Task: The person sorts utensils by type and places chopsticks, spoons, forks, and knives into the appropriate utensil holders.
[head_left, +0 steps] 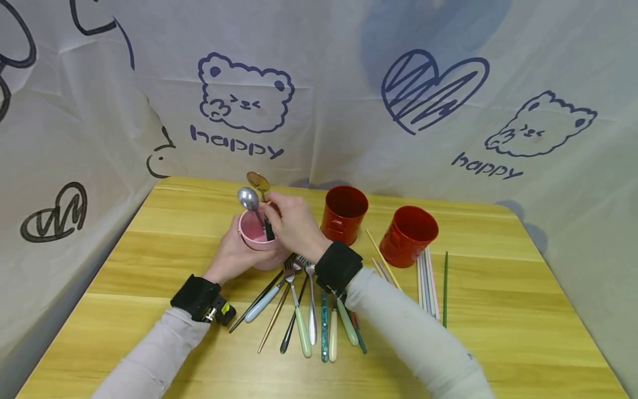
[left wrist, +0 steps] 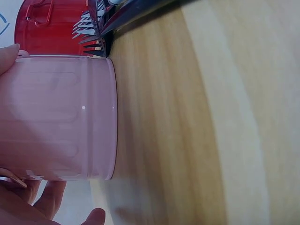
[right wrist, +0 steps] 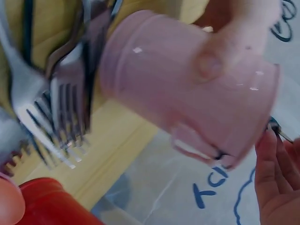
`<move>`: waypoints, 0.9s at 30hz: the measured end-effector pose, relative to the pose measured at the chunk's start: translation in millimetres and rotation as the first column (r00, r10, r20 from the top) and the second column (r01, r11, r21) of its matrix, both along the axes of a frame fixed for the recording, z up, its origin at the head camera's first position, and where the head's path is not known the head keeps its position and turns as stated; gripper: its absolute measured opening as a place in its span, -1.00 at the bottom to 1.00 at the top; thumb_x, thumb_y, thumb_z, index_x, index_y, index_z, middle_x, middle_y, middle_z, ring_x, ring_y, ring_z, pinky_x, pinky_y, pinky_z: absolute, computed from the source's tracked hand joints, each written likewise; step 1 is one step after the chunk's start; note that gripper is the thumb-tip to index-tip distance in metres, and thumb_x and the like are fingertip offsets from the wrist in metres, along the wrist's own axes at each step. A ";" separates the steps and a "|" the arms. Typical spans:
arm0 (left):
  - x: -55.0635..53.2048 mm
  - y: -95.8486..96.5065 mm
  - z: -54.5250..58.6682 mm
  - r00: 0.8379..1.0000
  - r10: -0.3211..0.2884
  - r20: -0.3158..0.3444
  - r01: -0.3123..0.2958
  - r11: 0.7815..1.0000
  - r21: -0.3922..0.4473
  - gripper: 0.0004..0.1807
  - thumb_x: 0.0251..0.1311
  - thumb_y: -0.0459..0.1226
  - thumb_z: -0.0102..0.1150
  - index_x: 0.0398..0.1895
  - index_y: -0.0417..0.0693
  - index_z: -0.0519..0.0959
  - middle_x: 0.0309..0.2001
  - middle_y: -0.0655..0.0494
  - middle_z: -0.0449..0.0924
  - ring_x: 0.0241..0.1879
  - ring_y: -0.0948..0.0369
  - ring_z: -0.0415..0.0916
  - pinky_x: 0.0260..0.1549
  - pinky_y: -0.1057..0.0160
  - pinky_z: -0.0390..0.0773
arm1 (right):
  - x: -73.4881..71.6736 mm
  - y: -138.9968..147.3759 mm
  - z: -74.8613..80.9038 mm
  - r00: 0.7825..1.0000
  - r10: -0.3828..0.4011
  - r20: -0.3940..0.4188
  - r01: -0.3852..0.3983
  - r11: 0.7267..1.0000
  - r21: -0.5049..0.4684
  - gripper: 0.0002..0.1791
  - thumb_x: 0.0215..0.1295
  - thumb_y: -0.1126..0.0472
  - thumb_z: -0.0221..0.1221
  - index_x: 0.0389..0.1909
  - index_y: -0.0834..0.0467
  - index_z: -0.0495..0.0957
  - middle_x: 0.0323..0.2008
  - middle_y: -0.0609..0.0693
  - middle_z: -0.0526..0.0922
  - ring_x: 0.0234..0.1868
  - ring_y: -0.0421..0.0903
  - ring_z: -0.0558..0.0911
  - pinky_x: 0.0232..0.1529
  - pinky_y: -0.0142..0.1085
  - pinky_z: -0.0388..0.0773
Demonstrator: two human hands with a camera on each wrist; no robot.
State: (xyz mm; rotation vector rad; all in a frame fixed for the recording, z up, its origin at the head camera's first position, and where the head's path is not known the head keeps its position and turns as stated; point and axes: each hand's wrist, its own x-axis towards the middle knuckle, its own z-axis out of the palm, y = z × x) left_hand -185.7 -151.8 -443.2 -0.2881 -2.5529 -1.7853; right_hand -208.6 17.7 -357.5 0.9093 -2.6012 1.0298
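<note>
My left hand (head_left: pixel 238 254) grips the side of a small pink bucket (left wrist: pixel 56 112), which has a small handle loop in the right wrist view. At the bucket's mouth, my right hand (head_left: pixel 295 223) pinches a spoon by its stem; the exact grip is partly hidden by the fingers. A silver spoon (head_left: pixel 247 198) with a black handle stands bowl-up in the bucket. Just behind it rises a gold spoon (head_left: pixel 258 180), also bowl-up, its stem running toward the right fingertips. Several forks (head_left: pixel 290 271) lie fanned on the table below the hands, handles toward me.
Two red buckets (head_left: pixel 344 221) stand to the right of the pink one. Beside them lie a yellow stick (head_left: pixel 384 260), several pale sticks (head_left: pixel 428 282) and a dark green stick (head_left: pixel 446 288). A white cloth (head_left: pixel 344 138) with drawings hangs behind the wooden table (head_left: pixel 498 332).
</note>
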 end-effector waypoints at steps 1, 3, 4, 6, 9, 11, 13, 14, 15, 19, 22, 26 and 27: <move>-0.1 0.1 -0.2 1.000 -0.001 0.002 0.001 1.000 0.004 0.03 -0.08 -0.28 0.58 0.42 -0.18 0.13 0.38 -0.22 0.34 0.37 -0.16 0.36 0.38 -0.15 0.37 | -0.6 -0.4 -1.7 1.000 -0.005 0.020 0.005 1.000 0.025 -0.82 0.51 0.20 0.10 -0.09 0.20 0.62 -0.29 0.04 0.75 -0.36 -0.14 0.61 -0.38 -0.48 0.49; -0.5 0.5 -0.8 1.000 0.003 0.002 -0.003 1.000 -0.007 0.01 -0.07 -0.26 0.58 0.41 -0.19 0.14 0.37 -0.22 0.35 0.36 -0.15 0.37 0.38 -0.14 0.38 | -2.5 0.2 -5.8 0.998 -0.012 0.057 0.008 0.998 0.057 -0.79 0.51 0.17 0.11 -0.06 0.18 0.64 -0.25 0.03 0.76 -0.31 -0.14 0.63 -0.32 -0.46 0.55; -0.8 0.6 -1.2 1.000 0.005 0.001 -0.005 1.000 -0.010 0.01 -0.07 -0.26 0.58 0.41 -0.19 0.14 0.36 -0.22 0.36 0.35 -0.14 0.38 0.38 -0.14 0.38 | -3.2 1.3 -7.6 0.997 -0.011 0.074 0.006 0.998 0.061 -0.78 0.51 0.17 0.11 -0.04 0.18 0.64 -0.21 0.03 0.77 -0.28 -0.15 0.65 -0.27 -0.45 0.58; -1.0 0.8 -1.9 1.000 0.002 -0.003 -0.002 1.000 -0.008 0.01 -0.07 -0.26 0.58 0.41 -0.19 0.15 0.36 -0.22 0.37 0.35 -0.13 0.39 0.38 -0.13 0.38 | -3.7 4.5 -10.8 0.995 0.000 0.100 -0.004 0.999 0.035 -0.77 0.50 0.18 0.12 0.00 0.18 0.66 -0.16 0.03 0.78 -0.24 -0.14 0.67 -0.19 -0.42 0.64; -1.8 1.4 -2.7 1.000 -0.015 -0.018 0.015 1.000 -0.024 0.00 -0.09 -0.25 0.60 0.43 -0.11 0.20 0.35 -0.17 0.42 0.34 -0.09 0.42 0.38 -0.10 0.39 | -2.0 12.5 -14.7 0.994 0.022 0.107 -0.018 0.999 -0.042 -0.76 0.48 0.23 0.13 0.03 0.20 0.66 -0.11 0.05 0.77 -0.19 -0.12 0.69 -0.11 -0.39 0.68; -2.4 1.5 -2.6 0.999 -0.031 -0.030 0.030 0.999 -0.024 0.01 -0.11 -0.25 0.62 0.44 -0.04 0.23 0.34 -0.12 0.45 0.32 -0.06 0.44 0.37 -0.10 0.39 | 0.6 19.0 -17.4 0.995 0.026 0.096 -0.017 0.996 -0.092 -0.76 0.46 0.27 0.12 0.03 0.22 0.65 -0.11 0.07 0.76 -0.18 -0.10 0.69 -0.11 -0.37 0.69; -3.4 2.2 -2.0 0.998 -0.042 -0.042 0.040 0.999 -0.036 0.00 -0.13 -0.22 0.63 0.43 0.05 0.28 0.30 -0.07 0.49 0.29 -0.03 0.47 0.34 -0.09 0.43 | 3.7 26.8 -20.8 0.997 0.013 0.083 -0.002 0.991 -0.132 -0.76 0.45 0.30 0.10 0.01 0.24 0.64 -0.14 0.10 0.75 -0.21 -0.08 0.68 -0.14 -0.38 0.69; -3.8 2.4 -1.6 0.998 -0.046 -0.047 0.044 0.998 -0.039 -0.01 -0.14 -0.21 0.64 0.42 0.07 0.29 0.29 -0.05 0.51 0.28 -0.02 0.49 0.32 -0.09 0.44 | 5.4 31.0 -23.0 0.997 0.001 0.077 0.011 0.989 -0.147 -0.77 0.44 0.31 0.10 0.00 0.25 0.64 -0.17 0.10 0.74 -0.23 -0.08 0.67 -0.16 -0.39 0.69; -3.8 2.7 -1.1 0.997 -0.050 -0.053 0.048 0.998 -0.040 -0.02 -0.13 -0.21 0.64 0.41 0.08 0.30 0.28 -0.04 0.51 0.27 -0.01 0.49 0.32 -0.10 0.45 | 7.2 35.3 -25.2 0.997 -0.011 0.075 0.023 0.986 -0.163 -0.77 0.43 0.32 0.09 -0.01 0.25 0.64 -0.19 0.11 0.74 -0.24 -0.08 0.66 -0.19 -0.39 0.68; -3.5 3.8 0.5 0.997 -0.053 -0.064 0.050 0.998 -0.045 -0.06 -0.15 -0.21 0.65 0.38 0.09 0.36 0.25 -0.03 0.55 0.24 0.00 0.52 0.29 -0.09 0.47 | 13.3 54.2 -38.3 0.996 -0.056 0.062 0.067 0.977 -0.200 -0.80 0.41 0.33 0.10 -0.08 0.24 0.65 -0.29 0.10 0.72 -0.31 -0.10 0.65 -0.28 -0.42 0.64; -3.2 3.9 1.1 0.995 -0.055 -0.080 0.050 0.997 -0.057 -0.06 -0.17 -0.22 0.65 0.37 0.09 0.38 0.24 -0.02 0.56 0.23 -0.01 0.53 0.28 -0.11 0.48 | 17.4 69.4 -49.8 0.993 -0.090 0.075 0.102 0.976 -0.192 -0.81 0.38 0.35 0.09 -0.11 0.23 0.66 -0.34 0.09 0.71 -0.35 -0.12 0.62 -0.31 -0.42 0.57; -2.6 3.2 1.1 0.995 -0.054 -0.086 0.049 0.997 -0.064 -0.04 -0.17 -0.22 0.65 0.39 0.08 0.36 0.25 -0.03 0.55 0.25 -0.02 0.51 0.29 -0.12 0.47 | 24.0 90.2 -62.2 0.984 -0.103 0.148 0.122 0.984 -0.130 -0.78 0.34 0.38 0.07 -0.10 0.28 0.64 -0.36 0.11 0.69 -0.39 -0.12 0.59 -0.30 -0.40 0.53; -2.3 2.9 0.8 0.995 -0.052 -0.084 0.047 0.997 -0.065 -0.03 -0.17 -0.22 0.65 0.39 0.08 0.35 0.26 -0.03 0.54 0.25 -0.02 0.51 0.29 -0.13 0.47 | 25.9 95.1 -64.4 0.981 -0.099 0.166 0.118 0.987 -0.106 -0.78 0.33 0.38 0.07 -0.10 0.29 0.64 -0.36 0.11 0.69 -0.38 -0.12 0.59 -0.29 -0.39 0.55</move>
